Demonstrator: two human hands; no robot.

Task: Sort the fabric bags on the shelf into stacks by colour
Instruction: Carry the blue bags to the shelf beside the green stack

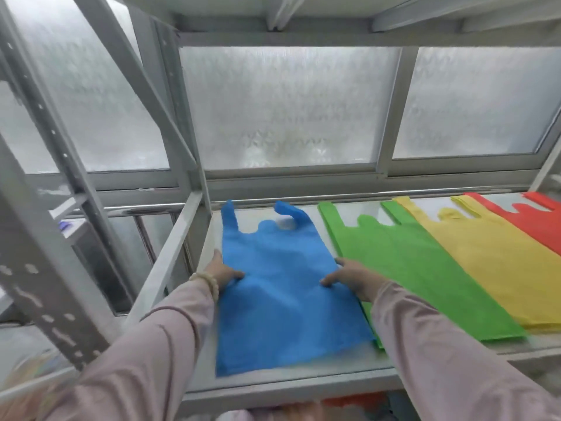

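Head view. A blue bag (282, 302) is lying flat on the shelf (303, 378), its two handles pointing to 12 o'clock, toward a frosted window (288, 107). The handle at 1 o'clock is curling over on itself.

The left hand (226, 273) is gripping the blue bag's 9 o'clock edge, with the thumb lying on top of the fabric and the index finger running along the edge. A bracelet (209, 282) of pale beads is sitting on that wrist. The right hand (353, 278) is gripping the 3 o'clock edge in the same way, thumb on top. The fingers under the fabric are hidden on both sides.

Both arms are wearing pale pink sleeves (440, 354).

At 3 o'clock of the blue bag, a green bag (425, 268) is lying flat, and the blue bag's edge is overlapping it. Further toward 3 o'clock, a yellow bag (491, 253) is lying just beside the green one, and a red bag (543, 226) is lying just beside the yellow, cut off by the frame. All handles are pointing to 12 o'clock.
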